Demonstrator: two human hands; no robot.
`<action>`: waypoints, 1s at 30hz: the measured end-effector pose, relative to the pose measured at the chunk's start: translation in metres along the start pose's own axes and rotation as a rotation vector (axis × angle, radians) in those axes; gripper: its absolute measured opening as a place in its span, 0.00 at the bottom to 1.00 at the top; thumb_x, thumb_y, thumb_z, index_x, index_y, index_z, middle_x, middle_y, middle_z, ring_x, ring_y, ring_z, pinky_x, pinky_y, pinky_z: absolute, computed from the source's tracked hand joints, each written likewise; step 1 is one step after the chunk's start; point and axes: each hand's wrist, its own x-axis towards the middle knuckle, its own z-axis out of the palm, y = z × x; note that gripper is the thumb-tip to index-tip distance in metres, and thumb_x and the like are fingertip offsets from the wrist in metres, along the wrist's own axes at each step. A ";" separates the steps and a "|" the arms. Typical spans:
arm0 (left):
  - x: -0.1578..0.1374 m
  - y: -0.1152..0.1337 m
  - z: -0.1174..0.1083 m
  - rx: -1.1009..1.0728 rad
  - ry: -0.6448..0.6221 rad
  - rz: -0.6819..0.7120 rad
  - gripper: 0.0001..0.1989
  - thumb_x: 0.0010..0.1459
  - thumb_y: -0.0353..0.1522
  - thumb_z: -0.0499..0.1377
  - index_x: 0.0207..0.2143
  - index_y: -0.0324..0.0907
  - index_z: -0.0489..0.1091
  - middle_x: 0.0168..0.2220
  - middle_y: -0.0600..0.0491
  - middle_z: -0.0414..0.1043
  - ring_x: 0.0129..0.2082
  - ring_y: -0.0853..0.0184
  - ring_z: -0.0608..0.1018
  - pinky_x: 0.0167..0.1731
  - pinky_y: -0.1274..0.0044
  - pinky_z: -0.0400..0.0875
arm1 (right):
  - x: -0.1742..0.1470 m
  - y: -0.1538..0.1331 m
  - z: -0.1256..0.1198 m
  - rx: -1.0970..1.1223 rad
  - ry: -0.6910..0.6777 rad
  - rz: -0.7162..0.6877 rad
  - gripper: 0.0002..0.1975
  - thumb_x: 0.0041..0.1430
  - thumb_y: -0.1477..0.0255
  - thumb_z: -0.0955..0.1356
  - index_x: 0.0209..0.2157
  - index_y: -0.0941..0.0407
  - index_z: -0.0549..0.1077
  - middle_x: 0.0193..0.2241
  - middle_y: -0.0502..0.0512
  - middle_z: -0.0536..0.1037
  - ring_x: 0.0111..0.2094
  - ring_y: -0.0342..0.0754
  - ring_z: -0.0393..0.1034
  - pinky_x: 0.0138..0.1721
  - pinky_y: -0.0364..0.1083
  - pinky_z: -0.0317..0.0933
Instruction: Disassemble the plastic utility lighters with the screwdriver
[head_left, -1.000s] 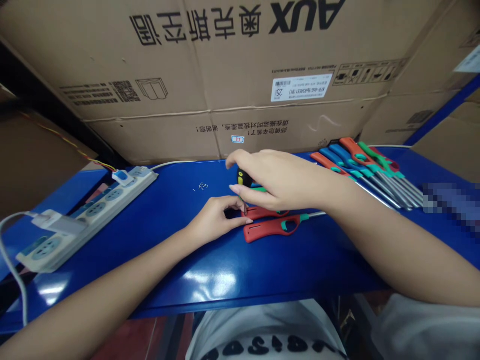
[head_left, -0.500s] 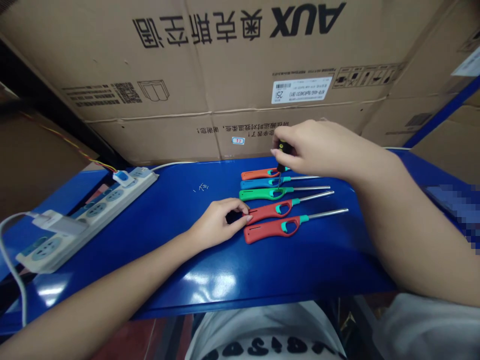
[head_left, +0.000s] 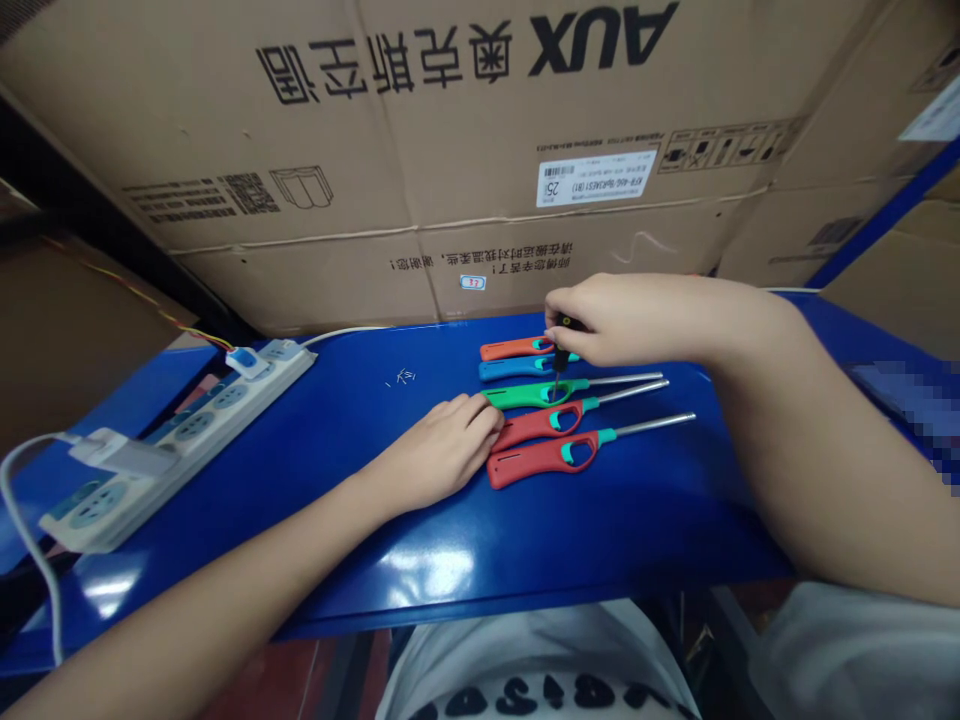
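My right hand (head_left: 592,318) grips a black screwdriver (head_left: 562,358), its shaft pointing down with the tip at the turquoise trigger area of the green lighter (head_left: 517,395). My left hand (head_left: 450,445) lies palm down with fingers bent together over the handle ends of the green lighter and the red lighter (head_left: 532,425) beside it; the fingertips are partly hidden. Closer to me lies another red lighter (head_left: 536,462). Behind the green one are a blue lighter (head_left: 510,369) and an orange lighter (head_left: 514,348), their metal tubes covered by my right hand and forearm.
Several small screws (head_left: 403,377) lie loose on the blue tabletop (head_left: 360,400). A white power strip (head_left: 202,430) with plugs and cables runs along the left. A large cardboard box (head_left: 337,160) stands upright along the back edge.
My left hand has moved slightly and its fingers have closed over the lighter ends. My right hand has lowered with the screwdriver, and the green lighter has shifted a little toward me.
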 end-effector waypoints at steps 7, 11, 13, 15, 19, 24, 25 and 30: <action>0.001 0.003 0.000 0.276 -0.051 0.041 0.15 0.75 0.35 0.44 0.44 0.38 0.68 0.40 0.47 0.71 0.37 0.59 0.73 0.35 0.68 0.65 | -0.002 -0.002 0.001 -0.026 -0.003 -0.011 0.17 0.66 0.61 0.59 0.34 0.56 0.75 0.31 0.58 0.79 0.23 0.46 0.65 0.24 0.46 0.50; 0.002 0.002 0.000 0.283 -0.026 0.041 0.14 0.74 0.34 0.45 0.41 0.39 0.67 0.37 0.48 0.72 0.35 0.60 0.74 0.33 0.69 0.63 | -0.002 -0.003 0.000 -0.029 -0.024 0.003 0.19 0.66 0.61 0.59 0.35 0.56 0.76 0.32 0.60 0.80 0.24 0.48 0.66 0.25 0.46 0.51; 0.002 0.002 0.001 0.295 -0.013 0.031 0.14 0.74 0.34 0.45 0.40 0.39 0.67 0.37 0.48 0.72 0.35 0.61 0.74 0.33 0.70 0.62 | -0.002 -0.004 -0.001 -0.025 -0.031 0.016 0.19 0.66 0.61 0.59 0.36 0.56 0.76 0.33 0.60 0.80 0.24 0.48 0.67 0.26 0.46 0.51; 0.002 0.002 0.001 0.304 -0.009 0.024 0.14 0.74 0.34 0.45 0.40 0.39 0.66 0.37 0.48 0.72 0.34 0.61 0.74 0.33 0.70 0.62 | -0.003 -0.005 -0.001 -0.021 -0.032 0.017 0.19 0.66 0.61 0.59 0.36 0.56 0.77 0.33 0.61 0.81 0.24 0.48 0.67 0.26 0.47 0.51; 0.003 0.003 0.001 0.333 -0.015 0.016 0.12 0.74 0.35 0.47 0.40 0.40 0.66 0.38 0.49 0.72 0.34 0.61 0.75 0.33 0.70 0.63 | -0.002 -0.003 0.001 -0.029 -0.019 0.000 0.19 0.66 0.60 0.59 0.35 0.56 0.76 0.32 0.60 0.80 0.24 0.48 0.66 0.26 0.47 0.51; 0.003 0.003 0.000 0.394 -0.021 0.042 0.11 0.74 0.35 0.48 0.41 0.40 0.68 0.39 0.49 0.73 0.37 0.60 0.75 0.33 0.70 0.64 | -0.002 -0.004 0.000 -0.040 -0.015 -0.002 0.18 0.66 0.60 0.59 0.35 0.55 0.75 0.32 0.59 0.80 0.24 0.47 0.65 0.25 0.46 0.50; 0.004 0.002 0.000 0.395 -0.019 0.046 0.12 0.74 0.35 0.48 0.40 0.40 0.68 0.39 0.49 0.73 0.37 0.60 0.75 0.32 0.70 0.64 | -0.003 -0.005 0.000 -0.041 -0.012 -0.001 0.18 0.66 0.60 0.59 0.35 0.55 0.75 0.32 0.58 0.80 0.23 0.47 0.65 0.25 0.46 0.49; 0.008 -0.001 0.003 0.379 0.036 0.061 0.17 0.74 0.35 0.47 0.35 0.40 0.70 0.34 0.50 0.74 0.34 0.61 0.75 0.30 0.71 0.64 | -0.001 -0.012 -0.001 -0.023 0.015 -0.034 0.18 0.66 0.59 0.59 0.33 0.54 0.73 0.32 0.56 0.79 0.23 0.45 0.64 0.25 0.45 0.48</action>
